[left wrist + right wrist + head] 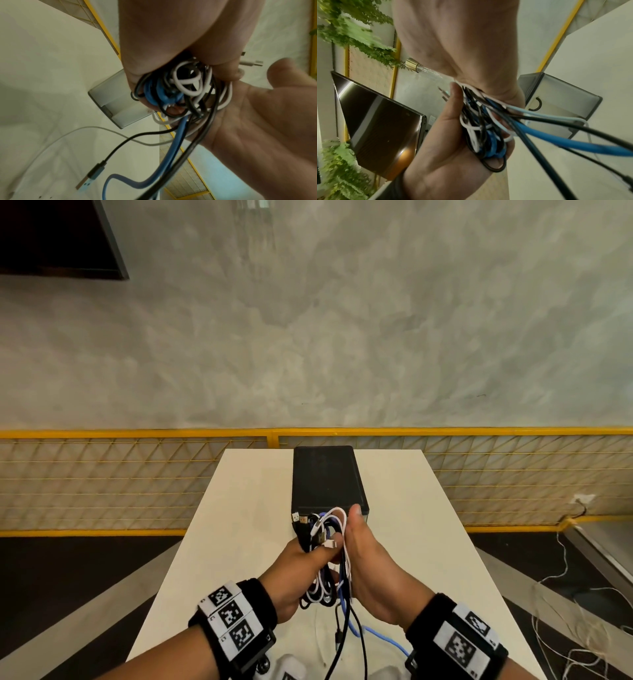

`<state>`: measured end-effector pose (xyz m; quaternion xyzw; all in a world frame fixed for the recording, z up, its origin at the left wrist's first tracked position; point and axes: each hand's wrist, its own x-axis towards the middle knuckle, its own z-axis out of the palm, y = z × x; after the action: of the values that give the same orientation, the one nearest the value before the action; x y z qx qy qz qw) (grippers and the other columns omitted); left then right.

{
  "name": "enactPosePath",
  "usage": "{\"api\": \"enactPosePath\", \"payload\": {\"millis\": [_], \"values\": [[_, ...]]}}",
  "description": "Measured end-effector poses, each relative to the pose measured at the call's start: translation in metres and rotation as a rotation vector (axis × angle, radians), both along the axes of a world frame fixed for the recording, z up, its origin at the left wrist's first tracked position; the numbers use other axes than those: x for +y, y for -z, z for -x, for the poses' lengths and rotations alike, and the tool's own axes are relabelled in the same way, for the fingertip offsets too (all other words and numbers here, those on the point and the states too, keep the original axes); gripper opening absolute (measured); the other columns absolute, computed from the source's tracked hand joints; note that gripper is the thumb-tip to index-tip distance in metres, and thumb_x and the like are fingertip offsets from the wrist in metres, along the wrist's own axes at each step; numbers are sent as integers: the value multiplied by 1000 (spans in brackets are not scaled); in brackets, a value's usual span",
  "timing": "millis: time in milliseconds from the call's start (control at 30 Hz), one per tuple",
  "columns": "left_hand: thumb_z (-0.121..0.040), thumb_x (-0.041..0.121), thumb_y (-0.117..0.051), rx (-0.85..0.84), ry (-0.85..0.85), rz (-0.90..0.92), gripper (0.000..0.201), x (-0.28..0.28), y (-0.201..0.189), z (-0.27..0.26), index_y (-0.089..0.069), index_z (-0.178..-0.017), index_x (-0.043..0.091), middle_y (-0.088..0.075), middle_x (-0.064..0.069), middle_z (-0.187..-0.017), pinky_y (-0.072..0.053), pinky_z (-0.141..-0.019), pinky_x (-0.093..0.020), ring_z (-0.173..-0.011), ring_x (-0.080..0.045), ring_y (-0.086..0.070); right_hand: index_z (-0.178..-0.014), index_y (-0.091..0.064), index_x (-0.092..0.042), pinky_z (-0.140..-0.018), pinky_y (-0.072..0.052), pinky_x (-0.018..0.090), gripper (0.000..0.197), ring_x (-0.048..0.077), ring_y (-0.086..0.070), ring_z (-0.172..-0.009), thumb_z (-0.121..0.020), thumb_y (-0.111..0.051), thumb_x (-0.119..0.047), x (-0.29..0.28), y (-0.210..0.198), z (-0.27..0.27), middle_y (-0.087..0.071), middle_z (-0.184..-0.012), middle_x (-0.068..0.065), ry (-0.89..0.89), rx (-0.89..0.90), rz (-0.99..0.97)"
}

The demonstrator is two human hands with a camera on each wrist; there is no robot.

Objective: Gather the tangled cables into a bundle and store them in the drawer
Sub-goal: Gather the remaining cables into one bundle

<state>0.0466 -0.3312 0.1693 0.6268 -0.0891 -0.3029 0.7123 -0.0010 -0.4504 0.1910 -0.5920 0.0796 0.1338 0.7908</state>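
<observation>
A tangled cable bundle [325,537] of black, white and blue cables is held above the white table [246,508], just in front of the black drawer box [327,477]. My left hand [305,559] grips the cable bundle [180,88] from the left, fingers curled round it. From the right, my right hand [366,553] closes against it with the thumb pointing up. Its fingers are mostly hidden behind the cables. Loose ends, a blue cable [376,635] and a black cable [342,645], trail down to the table. The drawer front [556,108] with its black handle [537,104] looks closed.
White objects [291,669] lie at the table's near edge. A yellow mesh fence [137,474] runs behind the table. Loose cords [565,594] lie on the floor to the right. A dark screen [376,121] and ferns show in the right wrist view.
</observation>
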Motion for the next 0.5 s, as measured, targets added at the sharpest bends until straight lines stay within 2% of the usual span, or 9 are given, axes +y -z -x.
{"api": "enactPosePath", "payload": {"millis": [100,200,267,300,333,400,433,500], "values": [[-90,30,-62,16,65,48,32,0,4,4,-67,-117,13,-75,-9,-106,-56,-79,-34,-98,-23,-71,-123,-64,-32,-114,-37,45,72,11,-61,-121,-84,-23,-76,3,-4,1,-69,-125,-3,8,7,-63],[-78,30,-70,70,55,75,43,0,7,2,-67,-113,6,-73,-17,-108,-56,-86,-40,-102,-28,-70,-129,-61,-29,-115,-35,43,77,12,-58,-125,-84,-20,-77,4,-6,2,-67,-128,-1,-19,17,-98],[-77,23,-73,98,39,98,38,1,9,-1,-68,-108,2,-73,-19,-103,-57,-84,-43,-97,-31,-71,-127,-62,-33,-115,-36,40,77,12,-57,-126,-83,-18,-79,3,-8,2,-66,-130,-2,-33,31,-104],[-79,18,-73,112,32,114,31,3,9,-2,-69,-104,1,-73,-20,-97,-58,-78,-43,-91,-31,-72,-128,-61,-34,-113,-38,40,78,12,-57,-125,-82,-16,-79,1,-10,3,-66,-130,-2,-52,34,-97],[-81,11,-72,114,20,125,20,4,8,-3,-70,-99,2,-72,-19,-90,-58,-72,-41,-83,-30,-71,-130,-60,-35,-111,-41,38,79,12,-58,-125,-83,-14,-79,-2,-11,3,-66,-130,-4,-79,35,-72],[-85,1,-68,83,-15,111,6,4,6,-5,-71,-90,3,-68,-19,-81,-57,-70,-41,-74,-29,-68,-133,-55,-41,-102,-46,34,75,9,-58,-124,-85,-11,-77,-7,-8,3,-65,-131,-10,-114,21,19],[-86,-1,-65,66,-39,94,7,3,5,-6,-71,-88,2,-66,-20,-79,-57,-71,-41,-71,-30,-67,-135,-51,-44,-100,-47,33,71,7,-58,-124,-86,-12,-76,-6,-8,4,-64,-131,-13,-114,6,58],[-86,-4,-60,31,-102,72,9,-1,1,-10,-68,-84,0,-63,-20,-70,-56,-64,-38,-62,-29,-64,-139,-46,-46,-103,-44,33,62,6,-56,-125,-90,-16,-71,-2,1,4,-63,-132,-16,-84,-40,78]]}}
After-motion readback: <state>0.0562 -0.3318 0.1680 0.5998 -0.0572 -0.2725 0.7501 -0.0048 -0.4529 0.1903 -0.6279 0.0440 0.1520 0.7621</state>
